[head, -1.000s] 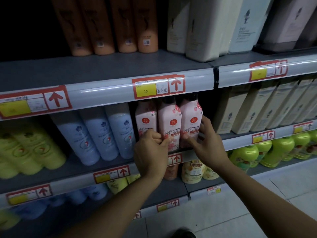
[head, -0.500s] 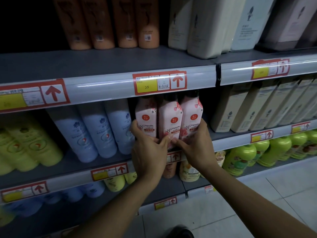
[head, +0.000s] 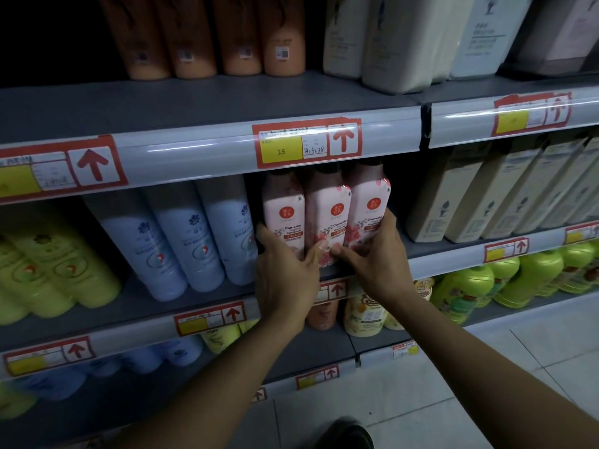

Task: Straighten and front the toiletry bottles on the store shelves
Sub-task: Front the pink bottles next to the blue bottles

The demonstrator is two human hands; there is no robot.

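Three pink Camellia bottles stand side by side on the middle shelf [head: 142, 306], labels facing out: the left pink bottle [head: 282, 212], the middle pink bottle [head: 327, 218] and the right pink bottle [head: 368, 209]. My left hand [head: 285, 280] wraps the base of the left pink bottle, fingers behind its left side, thumb across to the middle one. My right hand [head: 377, 260] clasps the base of the right pink bottle, its thumb meeting the left thumb in front of the middle bottle. The bottles' bases are hidden by my hands.
Pale blue bottles [head: 181, 241] lean just left of the pink ones, yellow-green bottles [head: 58, 264] further left. Beige boxes [head: 470, 196] fill the shelf to the right. Orange bottles [head: 233, 34] and white bottles [head: 405, 37] stand on the upper shelf. Below are green bottles [head: 505, 277]. Tiled floor lies underneath.
My left hand has opened from a fist in front of the middle bottle and wrapped round the left bottle. My right hand slid closer in; the three bottles now stand tighter together.
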